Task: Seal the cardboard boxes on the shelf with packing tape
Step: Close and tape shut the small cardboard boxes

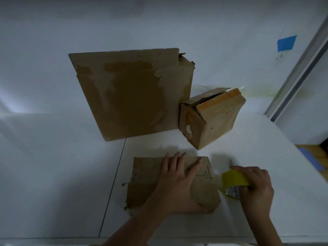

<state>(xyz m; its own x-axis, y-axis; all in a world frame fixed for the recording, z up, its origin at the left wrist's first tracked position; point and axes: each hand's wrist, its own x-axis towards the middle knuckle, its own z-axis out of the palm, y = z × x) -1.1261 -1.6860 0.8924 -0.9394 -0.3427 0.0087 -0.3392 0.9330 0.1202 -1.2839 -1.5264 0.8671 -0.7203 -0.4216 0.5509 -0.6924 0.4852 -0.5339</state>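
A low flat cardboard box [145, 181] lies near the front of the white shelf [248, 139]. My left hand [179, 183] presses flat on its top, fingers straight and spread. Just to the right of the box, my right hand [255, 185] grips a roll of yellow packing tape [232, 181] down on the shelf surface. A tall cardboard box [131, 96] stands at the back against the wall. A smaller box [213, 118] beside it on the right has orange tape along one flap, and its top flaps stand partly open.
A dark seam [115, 183] runs through the shelf surface left of the flat box. A blue tape patch [286, 43] sticks to the wall at upper right. A door frame [298, 77] and wooden floor [316, 157] show at the right edge.
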